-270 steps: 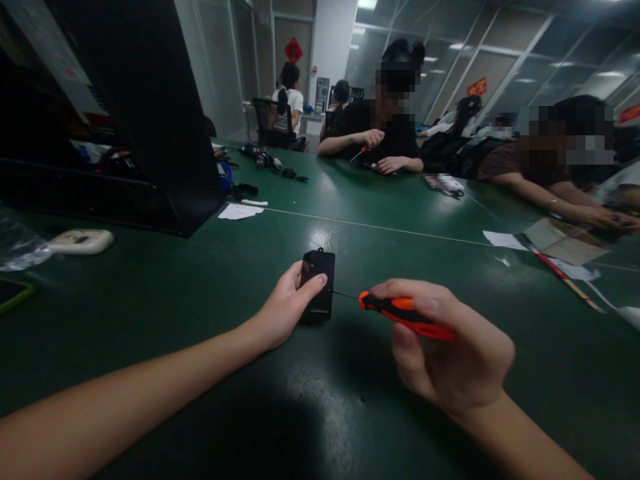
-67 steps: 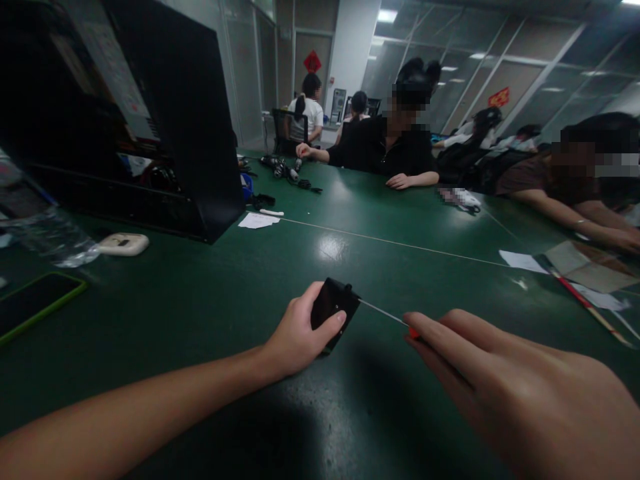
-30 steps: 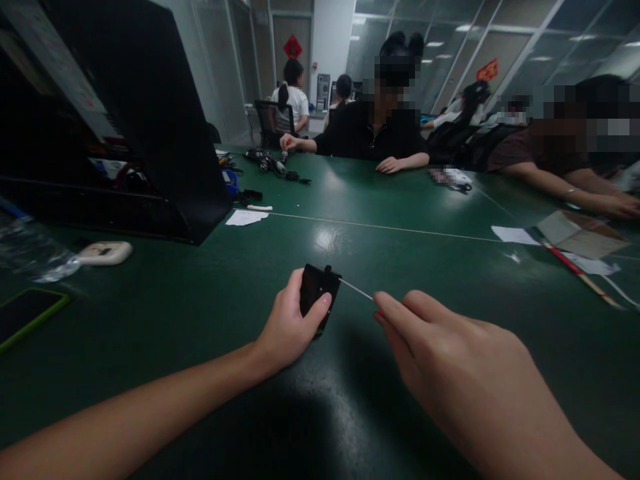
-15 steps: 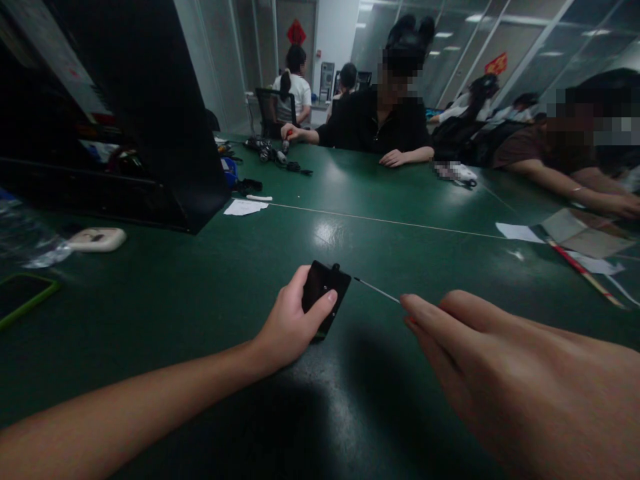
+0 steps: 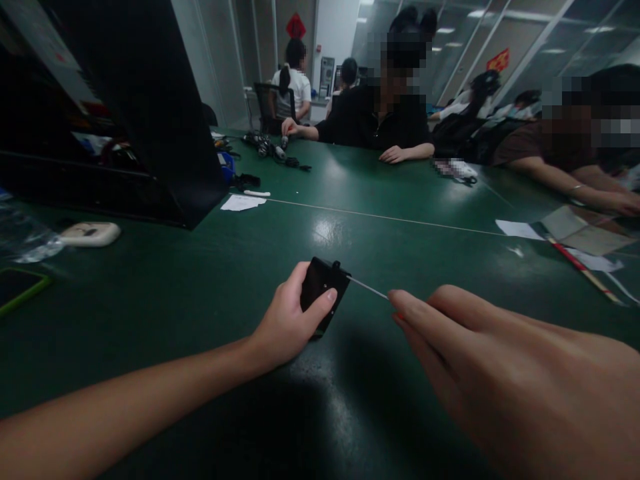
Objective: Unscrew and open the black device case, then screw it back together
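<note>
My left hand (image 5: 287, 313) is closed around a flat black rectangular case (image 5: 320, 290), thumb across its face. The case has a small black tab at its top edge and tiny light dots, perhaps screws, on its face. Between the fingers of my right hand (image 5: 500, 360) is a screwdriver (image 5: 369, 287) with a thin metal shaft; its handle is mostly hidden by the hand, with a bit of orange showing. The shaft's tip meets the upper right edge of the case, or sits just in front of it; I cannot tell which.
A large black open-sided box (image 5: 195, 153) stands at left on the green table (image 5: 200, 287). Near it are a white device (image 5: 93, 233), a green-edged phone (image 5: 23, 290) and torn paper (image 5: 243, 202). Cables (image 5: 270, 150) lie farther back. Two people sit across; a red stick (image 5: 583, 267) lies right.
My right hand has moved left, bringing the screwdriver's tip from just off the case to its upper right edge. My left hand keeps its hold on the case.
</note>
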Available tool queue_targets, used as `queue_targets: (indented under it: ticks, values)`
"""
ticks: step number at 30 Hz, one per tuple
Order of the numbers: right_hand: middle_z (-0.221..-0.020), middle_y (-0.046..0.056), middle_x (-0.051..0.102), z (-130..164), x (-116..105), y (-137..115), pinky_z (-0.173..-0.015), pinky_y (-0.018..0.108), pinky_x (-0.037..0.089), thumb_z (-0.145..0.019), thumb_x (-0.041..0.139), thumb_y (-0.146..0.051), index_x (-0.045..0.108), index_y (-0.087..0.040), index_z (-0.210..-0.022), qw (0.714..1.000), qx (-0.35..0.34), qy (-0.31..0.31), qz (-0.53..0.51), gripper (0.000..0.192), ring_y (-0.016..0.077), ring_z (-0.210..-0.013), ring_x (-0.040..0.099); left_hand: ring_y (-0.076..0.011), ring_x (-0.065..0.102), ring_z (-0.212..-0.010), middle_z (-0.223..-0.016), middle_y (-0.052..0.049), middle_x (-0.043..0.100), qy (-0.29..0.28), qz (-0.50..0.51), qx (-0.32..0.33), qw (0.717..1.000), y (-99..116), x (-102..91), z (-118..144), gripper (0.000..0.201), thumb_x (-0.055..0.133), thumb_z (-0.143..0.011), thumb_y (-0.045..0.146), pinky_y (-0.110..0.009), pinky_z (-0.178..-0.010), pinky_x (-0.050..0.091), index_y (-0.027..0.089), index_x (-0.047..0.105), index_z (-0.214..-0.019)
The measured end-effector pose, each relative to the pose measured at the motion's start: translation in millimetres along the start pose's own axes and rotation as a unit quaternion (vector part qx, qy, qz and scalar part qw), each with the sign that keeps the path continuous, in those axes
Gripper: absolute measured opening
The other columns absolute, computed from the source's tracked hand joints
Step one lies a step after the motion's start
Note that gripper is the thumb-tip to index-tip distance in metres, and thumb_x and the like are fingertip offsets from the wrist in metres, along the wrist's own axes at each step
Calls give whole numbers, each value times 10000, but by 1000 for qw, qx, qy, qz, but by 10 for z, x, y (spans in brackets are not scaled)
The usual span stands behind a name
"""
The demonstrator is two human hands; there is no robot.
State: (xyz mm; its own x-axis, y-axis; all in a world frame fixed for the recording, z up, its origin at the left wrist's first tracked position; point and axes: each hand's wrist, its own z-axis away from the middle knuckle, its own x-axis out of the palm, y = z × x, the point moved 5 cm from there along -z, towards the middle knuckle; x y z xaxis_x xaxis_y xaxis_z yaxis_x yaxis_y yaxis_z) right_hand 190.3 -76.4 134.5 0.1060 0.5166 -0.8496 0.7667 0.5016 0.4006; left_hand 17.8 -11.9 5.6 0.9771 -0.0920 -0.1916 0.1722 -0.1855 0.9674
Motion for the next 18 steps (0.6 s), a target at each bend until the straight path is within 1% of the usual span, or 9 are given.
queue_targets:
  ticks: [3,6,8,10,12,14,16,18]
  values:
    - [-690,17,591,-2,-4,-4,-376,333,196,-835,487,-179,708,-290,-1042,1000,2,-5,0,322,222,-418,482,-193,645,-856,-1004,-42,678,-6,0,1,1000,-6,6,2,331,594,-949,419,-279,-722,501,182,561,-1179]
    - [-656,16,572,-12,-10,-9,-366,335,181,-838,488,-188,707,-288,-976,1000,-2,-1,2,278,218,-391,452,-191,639,-861,-1003,-42,671,-5,-3,3,1000,-12,9,5,324,595,-949,413,-281,-725,495,183,559,-1175]
    - [-671,25,598,-9,-4,2,-363,334,217,-843,480,-174,709,-272,-991,1000,-18,1,1,290,218,-410,497,-185,628,-851,-991,-36,662,-6,-7,5,1000,-7,8,5,311,591,-952,406,-278,-717,487,186,557,-1168]
    - [-767,52,669,12,12,42,-388,332,300,-850,447,-134,707,-241,-1063,999,-45,4,-9,352,214,-472,576,-174,610,-820,-951,-23,645,-15,-16,11,1000,13,7,1,278,587,-954,396,-271,-699,473,186,558,-1135]
    - [-866,65,714,43,36,117,-435,327,362,-875,420,-118,692,-232,-1144,997,-73,-2,-29,399,200,-517,618,-158,578,-764,-881,-3,616,-35,-37,21,998,44,4,-9,245,592,-950,391,-262,-665,450,184,562,-1079]
    - [-876,45,724,67,68,218,-459,320,369,-925,429,-168,689,-265,-1166,994,-90,-23,-56,367,183,-521,616,-144,541,-710,-824,13,586,-69,-64,37,995,75,6,-21,242,611,-938,395,-256,-630,421,182,566,-1045]
    - [-811,27,715,63,85,316,-450,315,346,-974,439,-259,709,-286,-1129,991,-95,-40,-86,313,169,-496,594,-138,523,-689,-812,19,579,-107,-84,51,989,96,12,-29,267,631,-926,398,-254,-613,404,181,574,-1071]
    - [-766,28,711,24,88,392,-443,312,338,-997,434,-317,740,-278,-1038,986,-94,-51,-125,311,161,-472,573,-140,533,-697,-834,14,594,-139,-90,59,984,107,15,-31,305,641,-921,402,-255,-615,409,183,577,-1123]
